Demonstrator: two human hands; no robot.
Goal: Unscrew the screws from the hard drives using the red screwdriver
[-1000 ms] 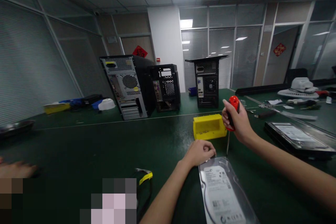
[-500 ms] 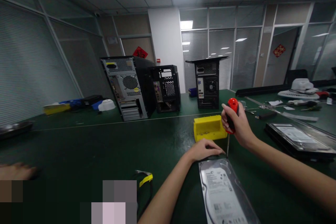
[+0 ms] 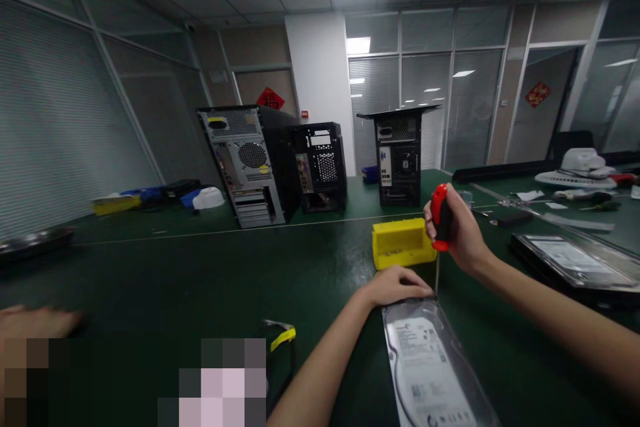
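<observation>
A silver hard drive (image 3: 427, 363) lies on the green table (image 3: 200, 280) right in front of me. My left hand (image 3: 397, 287) rests on its far edge, fingers laid flat and together. My right hand (image 3: 457, 230) is wrapped round the red and black handle of a screwdriver (image 3: 439, 217), held upright. Its thin shaft points down to the drive's far right corner. A yellow parts bin (image 3: 403, 242) stands just behind both hands.
Three open computer cases (image 3: 255, 163) (image 3: 320, 165) (image 3: 400, 157) stand further back on the table. Another hard drive on a black tray (image 3: 570, 257) lies to the right. A yellow-tagged cable (image 3: 280, 337) lies near left. Another person's hand (image 3: 35, 323) shows at the left edge.
My left hand has uncurled from a loose fist to lie flat on the drive's edge. The screwdriver has stayed upright over the same corner; the view shifted slightly.
</observation>
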